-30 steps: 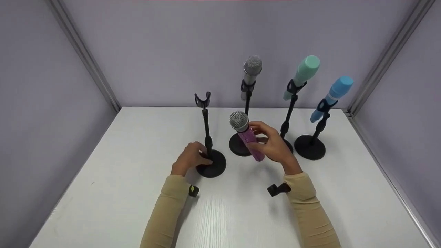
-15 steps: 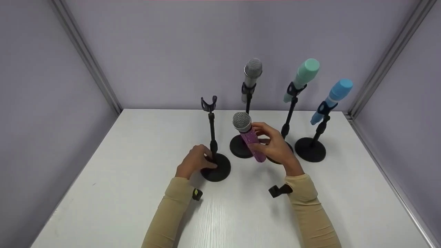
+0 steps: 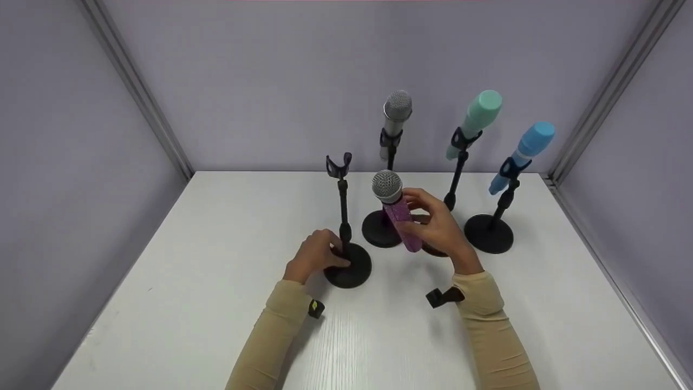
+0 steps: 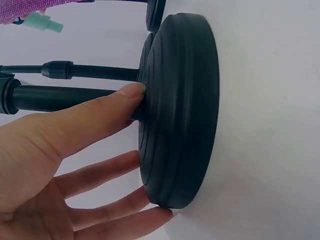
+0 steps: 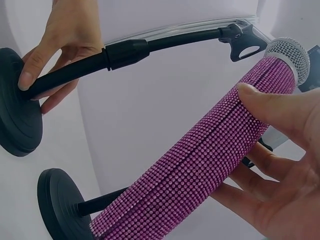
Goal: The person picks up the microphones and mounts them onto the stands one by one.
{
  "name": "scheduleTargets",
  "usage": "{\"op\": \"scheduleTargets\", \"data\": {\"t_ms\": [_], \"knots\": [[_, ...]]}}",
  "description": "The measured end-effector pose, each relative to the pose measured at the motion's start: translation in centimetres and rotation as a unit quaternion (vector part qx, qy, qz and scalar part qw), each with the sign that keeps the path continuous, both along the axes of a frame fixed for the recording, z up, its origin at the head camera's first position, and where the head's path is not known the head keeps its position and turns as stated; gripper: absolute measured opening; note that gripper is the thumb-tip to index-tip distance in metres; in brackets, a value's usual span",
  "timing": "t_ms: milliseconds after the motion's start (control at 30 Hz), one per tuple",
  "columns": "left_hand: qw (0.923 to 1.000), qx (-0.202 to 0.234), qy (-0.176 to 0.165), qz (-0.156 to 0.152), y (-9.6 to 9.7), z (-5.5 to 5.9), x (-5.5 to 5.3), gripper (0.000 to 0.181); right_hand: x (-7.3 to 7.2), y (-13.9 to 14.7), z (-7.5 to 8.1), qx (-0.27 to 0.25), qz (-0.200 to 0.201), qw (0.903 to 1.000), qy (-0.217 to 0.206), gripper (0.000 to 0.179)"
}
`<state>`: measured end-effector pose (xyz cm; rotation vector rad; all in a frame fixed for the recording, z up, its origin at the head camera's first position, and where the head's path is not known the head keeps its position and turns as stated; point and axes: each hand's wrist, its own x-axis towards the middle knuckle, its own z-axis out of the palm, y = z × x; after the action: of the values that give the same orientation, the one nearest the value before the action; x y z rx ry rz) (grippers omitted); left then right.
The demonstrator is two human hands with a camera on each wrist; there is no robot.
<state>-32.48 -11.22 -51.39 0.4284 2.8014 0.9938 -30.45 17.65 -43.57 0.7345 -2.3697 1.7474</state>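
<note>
My left hand (image 3: pixel 316 255) grips a black microphone stand (image 3: pixel 344 203) low down, by its round base (image 4: pixel 182 115). In the left wrist view the thumb presses the base beside the pole, with the other fingers at its edge. The stand's cradle (image 3: pixel 339 166) holds nothing. My right hand (image 3: pixel 439 230) pinches a purple, rhinestone-covered microphone (image 5: pixel 195 155) between thumb and fingers. Its silver mesh head (image 3: pixel 387 186) points up and to the left, just right of the stand's pole. The microphone is held in the air and overlaps another stand's base in the head view.
Behind stand a silver microphone (image 3: pixel 398 108), a mint-green one (image 3: pixel 483 111) and a blue one (image 3: pixel 535 140), each in its own black stand. Their bases are close to my right hand. Grey panels (image 3: pixel 281 81) wall in the white table (image 3: pixel 216 233) at the back and sides.
The left hand has slid the bare stand to the right, closer to the silver microphone's stand. The right hand and the purple microphone have shifted slightly right.
</note>
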Motion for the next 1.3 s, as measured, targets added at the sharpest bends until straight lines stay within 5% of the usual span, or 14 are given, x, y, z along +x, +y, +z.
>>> {"op": "scheduleTargets", "data": {"t_ms": [800, 1300], "knots": [[0.9978, 0.013, 0.026, -0.06, 0.45, -0.45, -0.07, 0.024, 0.29, 0.71, 0.7, -0.009, -0.013, 0.9998, 0.013, 0.062], [0.9975, 0.021, 0.031, -0.06, 0.54, -0.74, -0.14, 0.016, 0.35, 0.58, 0.8, -0.019, -0.011, 0.9996, 0.015, 0.063]]}}
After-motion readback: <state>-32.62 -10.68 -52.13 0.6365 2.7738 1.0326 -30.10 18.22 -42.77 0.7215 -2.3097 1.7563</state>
